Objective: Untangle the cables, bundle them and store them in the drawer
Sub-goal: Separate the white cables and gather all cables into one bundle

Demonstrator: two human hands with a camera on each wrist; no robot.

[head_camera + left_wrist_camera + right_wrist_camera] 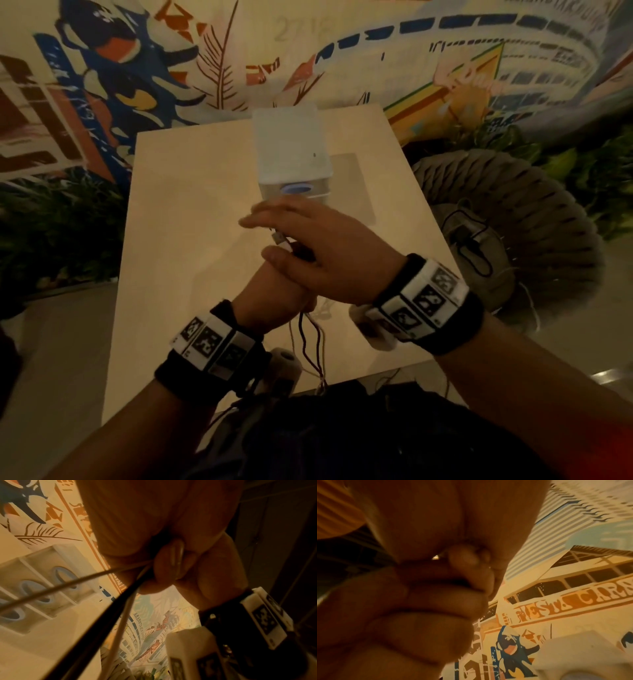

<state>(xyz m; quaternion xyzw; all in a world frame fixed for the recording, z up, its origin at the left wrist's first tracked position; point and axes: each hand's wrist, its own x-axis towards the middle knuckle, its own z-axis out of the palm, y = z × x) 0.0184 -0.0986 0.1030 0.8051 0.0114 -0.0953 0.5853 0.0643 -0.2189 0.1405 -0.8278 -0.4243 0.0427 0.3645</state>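
Head view shows my left hand (274, 294) fisted round the cables (310, 337) over the table (178, 212), right hand (318, 253) pinching their plug ends, drawer unit (291, 154) beyond; dangling strands could re-knot if grip slackens.

A lounge or café-like interior rather than a workshop: a large painted mural (144, 68) of buildings, leaves and lettering fills the top of the frame, green foliage (58, 226) lines its base at left and right, and a woven rope chair (534, 219) stands at right beside a pale table (191, 192).
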